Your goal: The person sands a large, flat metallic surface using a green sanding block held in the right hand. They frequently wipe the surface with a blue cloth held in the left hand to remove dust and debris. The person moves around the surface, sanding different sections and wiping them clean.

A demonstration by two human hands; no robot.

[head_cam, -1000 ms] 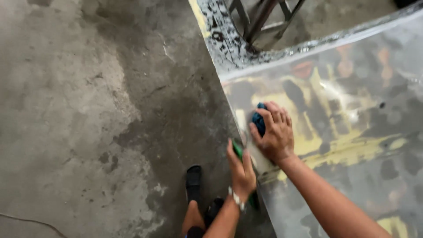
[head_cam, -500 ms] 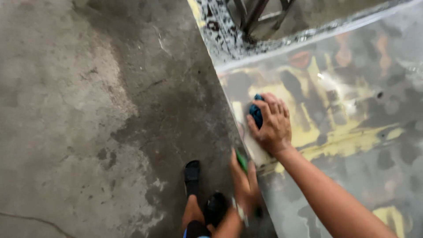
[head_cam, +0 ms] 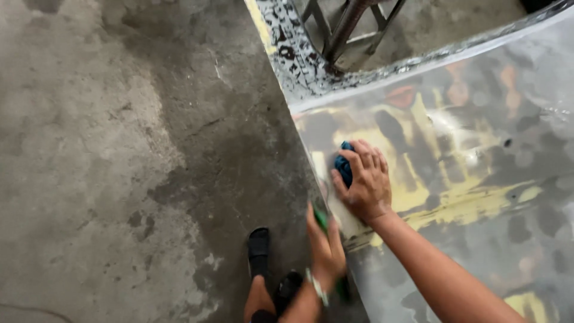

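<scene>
The right hand (head_cam: 363, 185) lies flat with fingers spread over a blue pad (head_cam: 343, 166), pressing it against the sloping panel (head_cam: 478, 179); only the pad's upper left edge shows beyond the fingertips, so its shape and material are hard to make out. The flat palm likely serves to keep the pad tight on the surface. The left hand (head_cam: 326, 248), just below and left of the pad at the panel's lower edge, is closed around a slim green thing (head_cam: 321, 219) whose tip pokes out above the thumb; the rest is hidden in the grip and blurred, so I cannot tell what it is. A watch (head_cam: 315, 285) sits on that wrist. The panel around the pad is grey with worn yellow and reddish patches, and looks glossy. Above the pad, past the panel's top edge, a dark metal stand (head_cam: 344, 33) is cut off by the frame. Left of the pad lies stained concrete floor (head_cam: 119, 149), with two black sandals (head_cam: 259, 251) below.
</scene>
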